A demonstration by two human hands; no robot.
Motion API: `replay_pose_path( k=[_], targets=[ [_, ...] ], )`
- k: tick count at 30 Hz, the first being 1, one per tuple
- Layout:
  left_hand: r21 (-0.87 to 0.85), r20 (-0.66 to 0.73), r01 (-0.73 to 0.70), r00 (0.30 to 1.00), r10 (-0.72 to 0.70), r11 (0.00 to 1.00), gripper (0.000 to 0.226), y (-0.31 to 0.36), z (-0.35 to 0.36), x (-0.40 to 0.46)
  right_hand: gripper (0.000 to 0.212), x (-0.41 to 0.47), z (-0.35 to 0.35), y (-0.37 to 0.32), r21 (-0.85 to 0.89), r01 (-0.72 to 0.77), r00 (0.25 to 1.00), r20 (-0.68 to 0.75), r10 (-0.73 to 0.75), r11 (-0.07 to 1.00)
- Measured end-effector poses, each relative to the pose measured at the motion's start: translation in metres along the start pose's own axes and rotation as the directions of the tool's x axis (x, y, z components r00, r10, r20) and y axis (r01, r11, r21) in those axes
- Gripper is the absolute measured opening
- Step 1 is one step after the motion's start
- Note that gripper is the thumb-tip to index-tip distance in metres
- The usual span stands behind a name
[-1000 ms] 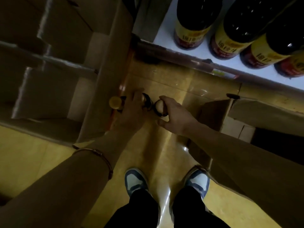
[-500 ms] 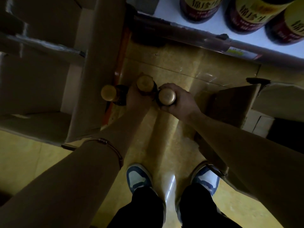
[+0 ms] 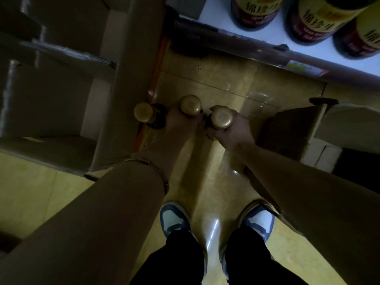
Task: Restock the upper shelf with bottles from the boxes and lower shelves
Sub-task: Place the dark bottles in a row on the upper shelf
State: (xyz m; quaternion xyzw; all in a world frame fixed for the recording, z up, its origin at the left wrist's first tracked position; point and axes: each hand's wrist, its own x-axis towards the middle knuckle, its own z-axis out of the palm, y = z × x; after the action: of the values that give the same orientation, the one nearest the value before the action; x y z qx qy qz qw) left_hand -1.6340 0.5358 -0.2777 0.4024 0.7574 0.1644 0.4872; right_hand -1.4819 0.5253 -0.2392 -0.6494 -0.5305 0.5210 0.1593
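My left hand grips two gold-capped bottles by the necks: one cap at the outer side, one cap above the knuckles. My right hand is clenched around a third bottle, touching the left. All three hang above the floor, between the cardboard box and the shelf edge.

Your arms are bare to the edge of view — a thin metal bangle circles your left wrist. Below it, black trousers meet blue-and-white sneakers.
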Motion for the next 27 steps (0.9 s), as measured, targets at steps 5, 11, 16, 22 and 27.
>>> replay_pose_path(
  k=[5,11,16,22,27],
  targets=[
    [-0.072,-0.071,0.009,0.997,-0.014,0.997,0.047,0.047,-0.018,-0.061,0.055,-0.04,-0.047,-0.033,-0.09,0.027,0.998,0.059,-0.022,0.996],
    [-0.126,0.081,-0.076,0.993,0.087,0.989,0.065,0.119,-0.075,-0.153,0.042,-0.111,-0.131,-0.118,-0.176,0.143,0.987,0.102,-0.126,0.974],
    [-0.054,0.144,-0.257,0.954,0.263,0.965,0.056,0.206,-0.129,-0.251,0.035,-0.195,-0.209,-0.224,-0.151,0.25,0.965,0.122,-0.233,0.956],
    [-0.07,-0.008,-0.393,0.919,0.393,0.917,0.052,0.304,-0.191,-0.347,0.049,-0.283,-0.29,-0.332,-0.164,0.328,0.944,0.038,-0.326,0.93],
    [0.055,0.106,-0.597,0.801,0.59,0.801,0.025,0.403,-0.251,-0.423,0.068,-0.342,-0.36,-0.413,-0.205,0.375,0.925,0.022,-0.379,0.904]
  ],
)
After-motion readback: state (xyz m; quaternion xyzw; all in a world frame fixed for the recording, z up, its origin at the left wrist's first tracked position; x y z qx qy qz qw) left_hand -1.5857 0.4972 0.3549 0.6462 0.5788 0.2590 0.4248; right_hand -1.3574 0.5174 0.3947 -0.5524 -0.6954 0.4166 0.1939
